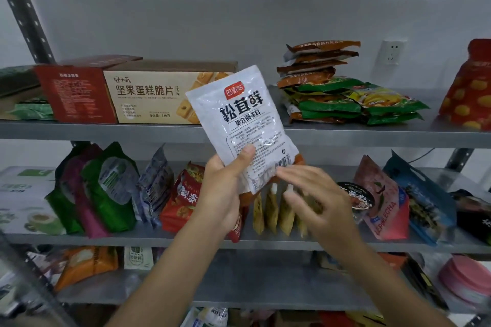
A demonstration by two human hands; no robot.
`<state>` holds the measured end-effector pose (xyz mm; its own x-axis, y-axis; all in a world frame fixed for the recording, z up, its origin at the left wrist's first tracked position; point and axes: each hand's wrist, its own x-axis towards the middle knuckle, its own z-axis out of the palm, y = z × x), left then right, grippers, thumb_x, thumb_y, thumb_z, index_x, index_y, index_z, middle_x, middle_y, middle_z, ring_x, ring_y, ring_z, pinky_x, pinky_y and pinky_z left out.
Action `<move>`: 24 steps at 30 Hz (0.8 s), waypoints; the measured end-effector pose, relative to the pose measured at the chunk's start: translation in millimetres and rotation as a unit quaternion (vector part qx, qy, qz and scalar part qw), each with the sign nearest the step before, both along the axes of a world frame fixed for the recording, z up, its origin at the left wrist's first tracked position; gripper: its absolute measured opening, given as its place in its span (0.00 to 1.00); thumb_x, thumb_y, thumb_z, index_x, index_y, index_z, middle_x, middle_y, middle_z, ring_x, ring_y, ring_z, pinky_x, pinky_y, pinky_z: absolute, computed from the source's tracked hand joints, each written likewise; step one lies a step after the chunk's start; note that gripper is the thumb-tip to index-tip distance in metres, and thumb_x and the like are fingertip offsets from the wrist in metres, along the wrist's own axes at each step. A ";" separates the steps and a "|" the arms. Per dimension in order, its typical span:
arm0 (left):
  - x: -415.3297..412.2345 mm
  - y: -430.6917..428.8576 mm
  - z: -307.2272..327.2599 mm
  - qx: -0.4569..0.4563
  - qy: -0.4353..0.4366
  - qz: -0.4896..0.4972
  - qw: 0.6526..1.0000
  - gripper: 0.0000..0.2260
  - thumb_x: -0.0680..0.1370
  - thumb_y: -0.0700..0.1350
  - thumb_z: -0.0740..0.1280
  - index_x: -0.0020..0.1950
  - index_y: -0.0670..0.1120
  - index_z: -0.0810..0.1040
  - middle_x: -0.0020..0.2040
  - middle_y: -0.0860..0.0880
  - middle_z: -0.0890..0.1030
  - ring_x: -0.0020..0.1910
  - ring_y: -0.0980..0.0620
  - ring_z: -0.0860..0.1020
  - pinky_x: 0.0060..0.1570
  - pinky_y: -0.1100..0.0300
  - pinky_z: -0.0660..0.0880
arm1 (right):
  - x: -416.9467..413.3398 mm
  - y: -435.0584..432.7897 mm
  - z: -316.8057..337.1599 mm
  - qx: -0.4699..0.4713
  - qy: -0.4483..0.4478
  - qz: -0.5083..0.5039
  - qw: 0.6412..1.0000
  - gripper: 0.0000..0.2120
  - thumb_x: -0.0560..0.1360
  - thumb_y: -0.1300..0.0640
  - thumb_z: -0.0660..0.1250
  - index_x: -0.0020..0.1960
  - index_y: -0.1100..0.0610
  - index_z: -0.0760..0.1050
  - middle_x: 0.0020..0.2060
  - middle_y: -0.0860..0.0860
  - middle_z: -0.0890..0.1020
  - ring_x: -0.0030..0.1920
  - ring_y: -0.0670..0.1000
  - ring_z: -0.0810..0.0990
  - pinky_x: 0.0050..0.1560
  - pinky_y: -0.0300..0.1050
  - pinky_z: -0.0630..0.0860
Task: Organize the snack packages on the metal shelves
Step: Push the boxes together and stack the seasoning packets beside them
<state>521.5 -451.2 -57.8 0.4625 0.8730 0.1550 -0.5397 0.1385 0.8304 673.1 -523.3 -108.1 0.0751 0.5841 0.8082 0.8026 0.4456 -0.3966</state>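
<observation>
- The upper shelf (372, 135) has a bare stretch between the beige box (154, 98) and the stack of packets (332, 87), partly hidden by the raised pouch. There is another bare stretch between that stack and the red bag (470, 87) at the far right.
- The white pouch (239, 119) is held up in front of the upper shelf's front edge, tilted with its top leaning left.
- The pouch is flat, glossy and silvery white, with a red label, bold dark characters and a barcode near its lower right corner.
- The left hand (223, 194) grips the pouch's lower part, thumb pressed on the printed face. An orange-red packet (239, 225) sits behind the pouch in the same grip.
- The right hand (316, 199) is blurred, fingers spread and holding nothing, close to the pouch's lower corner; I cannot tell whether it touches.
- The middle shelf (265, 243) is crowded with upright bags: green bags (106, 188) at the left, small tan sachets (273, 212) in the centre, and a pink bag (382, 202) beside a blue bag (422, 202) at the right.
- The lower shelf (252, 284) shows bare grey metal in its middle.
- The shelves are grey metal on a perforated upright (24, 16), against a pale wall with a socket (392, 52).
</observation>
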 end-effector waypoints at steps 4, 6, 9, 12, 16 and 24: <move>-6.0 -0.3 -1.2 0.021 0.049 -0.026 0.998 0.15 0.77 0.39 0.66 0.64 0.43 0.76 0.57 0.45 0.83 0.56 0.46 0.82 0.54 0.49 0.80 | 2.3 -5.1 27.4 -0.062 0.271 0.006 0.960 0.16 0.73 0.46 0.70 0.58 0.51 0.77 0.52 0.44 0.82 0.53 0.40 0.80 0.51 0.34 0.77; -6.9 -1.6 -1.1 0.031 0.066 -0.050 0.996 0.15 0.77 0.39 0.66 0.64 0.43 0.77 0.57 0.45 0.84 0.55 0.46 0.83 0.51 0.51 0.81 | 8.1 -5.6 38.5 -0.179 0.365 0.075 0.911 0.19 0.68 0.47 0.69 0.58 0.51 0.77 0.50 0.46 0.85 0.50 0.42 0.83 0.47 0.37 0.80; -6.3 -2.1 -1.4 0.038 0.082 -0.065 0.994 0.14 0.76 0.40 0.67 0.61 0.45 0.78 0.55 0.47 0.85 0.53 0.49 0.84 0.47 0.55 0.82 | 9.0 -5.2 43.0 -0.230 0.440 0.118 0.860 0.19 0.67 0.52 0.69 0.54 0.60 0.80 0.44 0.55 0.86 0.45 0.52 0.86 0.42 0.42 0.82; -5.6 -1.9 -3.6 0.058 0.107 -0.069 0.990 0.17 0.71 0.42 0.71 0.60 0.45 0.79 0.54 0.48 0.85 0.53 0.49 0.83 0.49 0.55 0.82 | 5.9 -5.1 37.4 -0.191 0.486 0.110 0.846 0.16 0.68 0.55 0.70 0.53 0.63 0.80 0.44 0.57 0.86 0.45 0.55 0.86 0.43 0.45 0.83; -3.6 -2.1 -8.4 0.071 0.153 -0.053 0.984 0.18 0.70 0.38 0.74 0.59 0.46 0.80 0.53 0.50 0.85 0.52 0.53 0.84 0.46 0.61 0.81 | 6.2 -4.4 33.6 -0.177 0.501 0.088 0.843 0.14 0.70 0.57 0.71 0.53 0.63 0.80 0.44 0.58 0.86 0.46 0.57 0.86 0.48 0.50 0.83; 2.3 -1.8 -10.5 0.075 0.172 -0.020 0.982 0.16 0.71 0.33 0.73 0.57 0.44 0.81 0.51 0.50 0.86 0.50 0.52 0.84 0.43 0.60 0.81 | 13.4 -8.7 43.1 -0.229 0.468 0.115 0.846 0.20 0.68 0.48 0.68 0.55 0.59 0.79 0.46 0.54 0.86 0.47 0.53 0.85 0.44 0.45 0.83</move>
<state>523.8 -452.9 -68.4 0.5431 0.8326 0.1091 -0.2199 0.0156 0.9754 686.5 -532.0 -65.0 0.3990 0.9058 0.1423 -0.0462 0.1748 -0.9835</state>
